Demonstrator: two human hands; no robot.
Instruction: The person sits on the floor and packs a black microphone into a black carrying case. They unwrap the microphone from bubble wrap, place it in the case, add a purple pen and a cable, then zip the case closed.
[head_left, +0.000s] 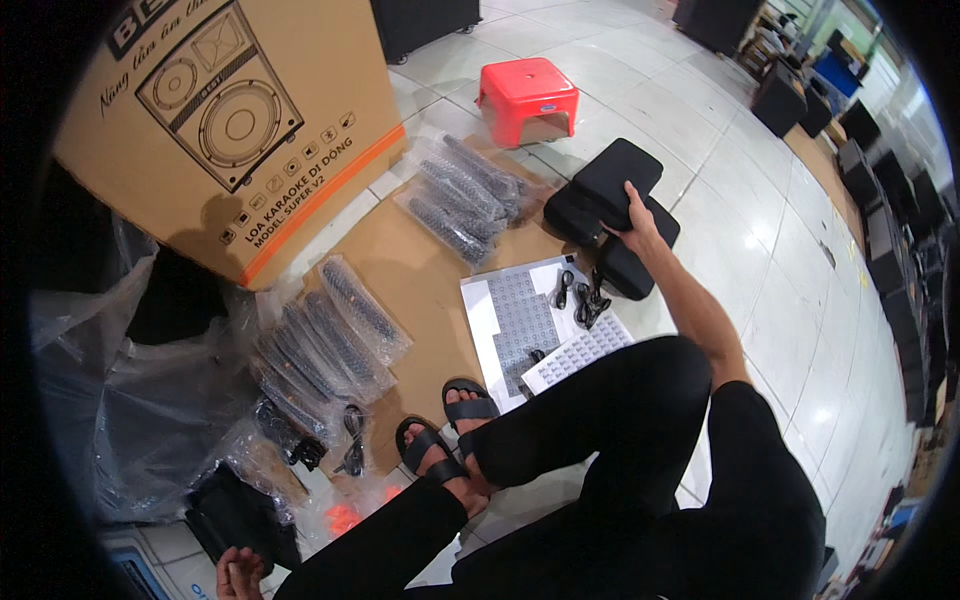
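Observation:
My right hand (636, 222) grips the near edge of a black zippered-looking case (622, 178), thumb on top and fingers under it. This case lies over or just above two similar dark cases, one to its left (572, 217) and one nearer me (640, 262). Low at the left, my left hand (240, 574) has its fingers loosely curled, with no object visible in them. It is beside a black case or pouch (240, 515) on the floor. Several bubble-wrapped long dark items (335, 335) lie in a row by my feet, and more bubble-wrapped items (465, 195) lie farther off.
Printed sheets (525, 310) and coiled black cables (590, 305) lie on flattened cardboard (400, 250). A red plastic stool (528, 98) stands beyond. The big speaker carton (290, 90) rises at the far left, above clear plastic sheeting (160, 400). Dark speakers line the right side.

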